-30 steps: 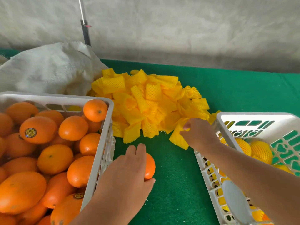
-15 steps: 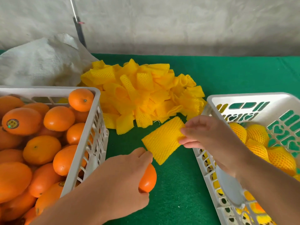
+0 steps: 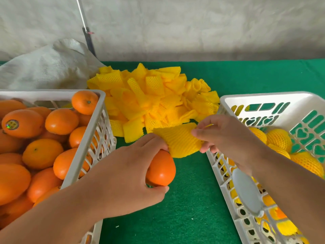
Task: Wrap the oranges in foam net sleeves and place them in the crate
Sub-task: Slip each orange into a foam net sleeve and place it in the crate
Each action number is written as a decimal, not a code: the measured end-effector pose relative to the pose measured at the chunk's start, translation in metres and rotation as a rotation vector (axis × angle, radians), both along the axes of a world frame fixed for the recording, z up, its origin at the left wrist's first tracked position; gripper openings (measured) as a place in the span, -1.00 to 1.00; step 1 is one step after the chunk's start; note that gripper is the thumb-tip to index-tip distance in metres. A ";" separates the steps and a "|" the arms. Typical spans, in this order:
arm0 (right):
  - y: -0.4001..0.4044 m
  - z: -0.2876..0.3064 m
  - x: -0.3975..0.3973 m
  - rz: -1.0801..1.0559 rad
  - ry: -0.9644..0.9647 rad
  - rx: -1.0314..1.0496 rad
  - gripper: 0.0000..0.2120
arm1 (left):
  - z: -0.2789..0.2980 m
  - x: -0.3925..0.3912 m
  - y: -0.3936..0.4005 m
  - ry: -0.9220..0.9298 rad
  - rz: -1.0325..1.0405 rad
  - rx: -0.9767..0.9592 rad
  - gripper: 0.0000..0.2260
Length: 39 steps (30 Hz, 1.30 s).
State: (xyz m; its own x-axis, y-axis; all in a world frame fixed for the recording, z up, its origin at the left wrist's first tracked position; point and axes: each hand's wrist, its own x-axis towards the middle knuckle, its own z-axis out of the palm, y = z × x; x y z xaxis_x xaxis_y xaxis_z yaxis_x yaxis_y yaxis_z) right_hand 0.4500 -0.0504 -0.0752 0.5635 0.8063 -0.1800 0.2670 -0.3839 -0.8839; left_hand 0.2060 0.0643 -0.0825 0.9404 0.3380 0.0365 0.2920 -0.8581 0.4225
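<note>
Just below the middle of the frame, a bare orange (image 3: 162, 170) sits in the left hand (image 3: 123, 180), smooth and glossy, a little longer than it is round. The hand is curled over it from the left, thumb underneath and fingers across the top, so only the fruit's right half shows. Touching the top of the orange is a flattened foam net sleeve (image 3: 177, 140), bright yellow with a fine diamond mesh. The left fingertips pinch its left corner while the right hand (image 3: 226, 136) pinches its right edge between thumb and forefinger, the other fingers bent loosely. The sleeve is stretched between the two hands, above the green felt table (image 3: 190, 213).

Behind the hands, at frame centre, lies a loose pile of sleeves (image 3: 154, 95), the same yellow netting, some folded, some standing open as tubes.

At the left edge stands a white plastic lattice crate (image 3: 98, 131), heaped with unwrapped oranges (image 3: 42, 154); one of them, at the far left, carries a round sticker (image 3: 12, 124). At the right edge is a second white crate (image 3: 226, 166) with slotted walls, holding wrapped oranges (image 3: 279, 140), each covered in yellow netting; more show through the openings in its near wall. The right forearm crosses over that crate's rim.

In the upper left, a crumpled white sack (image 3: 51, 67) rests behind the left crate, against a pale wall (image 3: 193, 27).
</note>
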 end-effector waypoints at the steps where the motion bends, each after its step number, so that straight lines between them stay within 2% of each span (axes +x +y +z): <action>1: 0.000 0.000 0.000 -0.018 -0.020 0.014 -0.84 | -0.001 -0.001 -0.001 -0.015 0.017 -0.009 -0.37; 6: -0.001 -0.003 0.002 -0.091 0.154 0.101 -0.87 | -0.004 -0.001 -0.002 -0.050 0.048 -0.047 -0.18; 11: -0.001 -0.005 0.007 -0.074 0.278 0.151 -0.91 | -0.007 0.000 0.000 -0.086 0.082 -0.081 -0.02; 15: 0.001 -0.004 0.010 -0.033 0.444 0.221 -0.83 | -0.008 0.000 0.000 -0.128 0.097 -0.078 0.05; 25: -0.001 0.003 0.005 0.020 0.666 0.294 -0.79 | -0.004 0.001 -0.002 -0.144 0.108 -0.045 0.08; 32: -0.002 0.004 0.006 0.018 0.721 0.319 -0.71 | -0.008 0.001 0.002 -0.169 0.160 -0.087 0.06; 36: -0.001 0.004 0.006 0.026 0.733 0.341 -0.82 | -0.007 0.001 0.002 -0.141 0.161 -0.066 0.00; 39: -0.001 0.007 0.003 0.061 0.750 0.376 -0.84 | -0.007 0.001 0.001 -0.074 0.167 -0.021 0.00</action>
